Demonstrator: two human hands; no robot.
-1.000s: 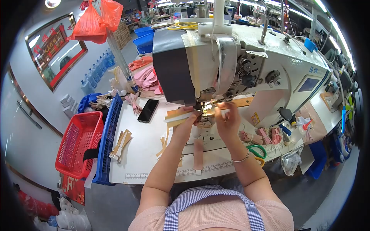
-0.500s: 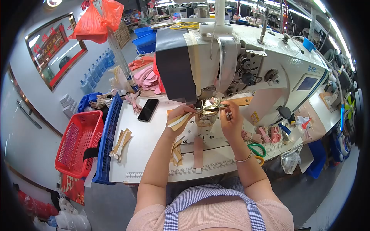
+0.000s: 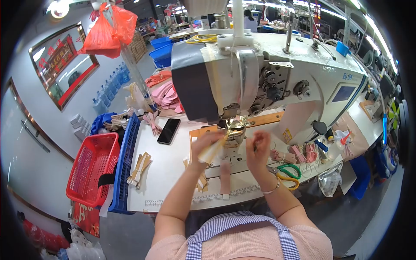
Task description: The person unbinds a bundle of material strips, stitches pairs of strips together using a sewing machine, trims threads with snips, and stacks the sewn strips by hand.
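Note:
My left hand [image 3: 204, 145] is closed on a tan and white strip [image 3: 212, 153], just left of the sewing post [image 3: 234, 138]. Hand and strip are both smeared by motion. To the right of the post, my right hand [image 3: 258, 151] is raised off the machine parts. Its fingers look curled but are blurred, and I cannot make out anything in them. Above both hands is the white sewing machine [image 3: 299, 56], with a lit needle area [image 3: 236, 123]. More tan strips [image 3: 202, 183] lie on the table below my left wrist, beside a pinkish strip [image 3: 225, 177].
A phone [image 3: 169, 131] and a tied strip bundle [image 3: 139, 170] lie on the left. Beyond them stand a blue crate [image 3: 125, 173] and a red basket [image 3: 92, 167]. Green and orange-handled scissors [image 3: 289, 172] lie beside my right forearm, near pink bundles [image 3: 297, 151]. A ruler [image 3: 184, 200] runs along the front edge.
Both hands have drawn away from the needle area, the left one with the strip and the right one downward. The whole view has shifted slightly. The scissors now show more fully.

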